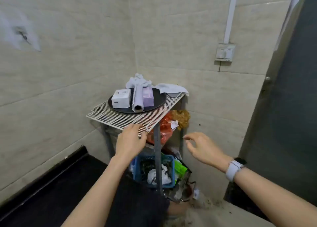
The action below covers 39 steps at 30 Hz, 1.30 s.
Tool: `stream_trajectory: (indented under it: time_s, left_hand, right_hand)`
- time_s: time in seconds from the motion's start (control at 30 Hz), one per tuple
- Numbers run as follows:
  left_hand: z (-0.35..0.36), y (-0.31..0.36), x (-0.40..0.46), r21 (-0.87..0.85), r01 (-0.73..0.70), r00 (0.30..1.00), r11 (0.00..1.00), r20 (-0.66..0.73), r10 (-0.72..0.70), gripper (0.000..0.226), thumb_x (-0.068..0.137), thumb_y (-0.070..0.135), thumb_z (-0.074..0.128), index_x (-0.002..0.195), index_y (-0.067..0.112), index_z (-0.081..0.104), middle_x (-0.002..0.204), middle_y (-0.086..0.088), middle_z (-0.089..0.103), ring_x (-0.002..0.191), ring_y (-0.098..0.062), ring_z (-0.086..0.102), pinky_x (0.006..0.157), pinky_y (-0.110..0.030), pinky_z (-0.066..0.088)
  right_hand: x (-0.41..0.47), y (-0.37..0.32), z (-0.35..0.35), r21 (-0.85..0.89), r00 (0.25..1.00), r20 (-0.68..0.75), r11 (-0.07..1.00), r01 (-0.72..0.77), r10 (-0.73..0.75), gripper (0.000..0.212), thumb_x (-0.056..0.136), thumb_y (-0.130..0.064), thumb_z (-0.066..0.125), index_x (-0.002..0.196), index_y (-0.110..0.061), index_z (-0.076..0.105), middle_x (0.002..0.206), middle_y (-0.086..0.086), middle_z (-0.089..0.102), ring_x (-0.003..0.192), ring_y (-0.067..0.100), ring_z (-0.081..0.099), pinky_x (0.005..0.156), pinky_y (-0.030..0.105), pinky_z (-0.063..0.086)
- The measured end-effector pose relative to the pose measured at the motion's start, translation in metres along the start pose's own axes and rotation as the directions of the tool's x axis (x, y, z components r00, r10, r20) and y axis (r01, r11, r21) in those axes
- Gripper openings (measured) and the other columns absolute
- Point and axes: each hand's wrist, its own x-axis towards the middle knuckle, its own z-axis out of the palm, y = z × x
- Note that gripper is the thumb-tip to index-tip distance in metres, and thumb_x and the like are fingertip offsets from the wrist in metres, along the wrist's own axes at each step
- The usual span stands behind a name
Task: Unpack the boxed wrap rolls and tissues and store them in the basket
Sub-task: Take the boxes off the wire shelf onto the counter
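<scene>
A white tissue box, a pale wrap roll and a purple box lie side by side on a round black tray. The tray rests on a white wire rack in the wall corner. My left hand rests on the rack's front edge, fingers spread, holding nothing. My right hand hovers to the right of the rack's legs, fingers apart and empty, a watch on its wrist. A blue plastic basket sits low under the rack with crumpled stuff in it.
Crumpled cloths and a white sheet lie behind the tray. Orange bags and a brown bundle hang under the rack. A black counter runs along the left; a dark door stands at right; a wall socket sits above.
</scene>
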Motion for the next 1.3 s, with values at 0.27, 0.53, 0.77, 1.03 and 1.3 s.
stream_trajectory:
  time_s: [0.27,0.53,0.77,1.03,1.3]
  left_hand:
    - [0.049,-0.037,0.189,-0.034,0.262,0.965,0.964,0.021,-0.261,0.054,0.087,0.041,0.048,0.129,0.008,0.041,0.132,-0.017,0.047,0.119,-0.034,0.046,0.095,-0.048,0.044]
    - [0.107,-0.056,0.271,0.167,0.419,0.879,0.893,0.172,-0.445,0.089,0.074,0.063,0.056,0.137,0.01,0.023,0.139,-0.015,0.041,0.124,-0.036,0.042,0.095,-0.049,0.043]
    - [0.122,-0.058,0.28,0.095,0.445,0.871,0.891,0.186,-0.455,0.075,0.083,0.039,0.057,0.14,0.015,0.016,0.139,-0.016,0.037,0.125,-0.037,0.037,0.091,-0.048,0.042]
    - [0.107,-0.047,0.273,-0.029,0.508,0.859,0.861,0.093,-0.503,0.057,0.085,0.027,0.055,0.135,0.014,0.032,0.133,-0.014,0.052,0.118,-0.033,0.049,0.091,-0.038,0.041]
    - [0.081,-0.016,0.233,-0.226,0.528,0.8,0.819,-0.193,-0.569,0.069,0.083,0.03,0.062,0.143,0.023,0.028,0.145,-0.006,0.044,0.128,-0.025,0.044,0.098,-0.032,0.036]
  right_hand:
    - [0.238,0.029,0.014,0.146,0.999,-0.001,0.989,0.035,-0.035,0.033,0.091,-0.029,0.042,0.117,-0.015,0.057,0.123,0.008,0.062,0.109,0.021,0.058,0.092,0.033,0.045]
    - [0.402,0.014,0.064,0.278,0.973,0.227,0.955,-0.103,0.039,0.061,0.086,-0.049,0.044,0.13,-0.007,0.041,0.131,0.02,0.051,0.117,0.037,0.049,0.1,0.042,0.041]
    - [0.444,0.002,0.1,0.204,0.906,0.395,0.947,-0.25,0.154,0.104,0.076,-0.057,0.057,0.145,-0.014,-0.008,0.147,0.025,0.019,0.128,0.041,0.037,0.101,0.042,0.042]
    - [0.439,0.047,0.065,0.511,0.937,0.349,0.832,-0.215,0.028,0.064,0.082,-0.04,0.054,0.133,-0.006,0.036,0.136,0.013,0.047,0.117,0.031,0.048,0.091,0.034,0.042]
    - [0.402,0.054,0.021,0.784,0.981,0.104,0.621,0.021,-0.163,0.057,0.088,-0.025,0.052,0.14,-0.02,0.029,0.143,0.007,0.041,0.113,0.017,0.044,0.085,0.028,0.033]
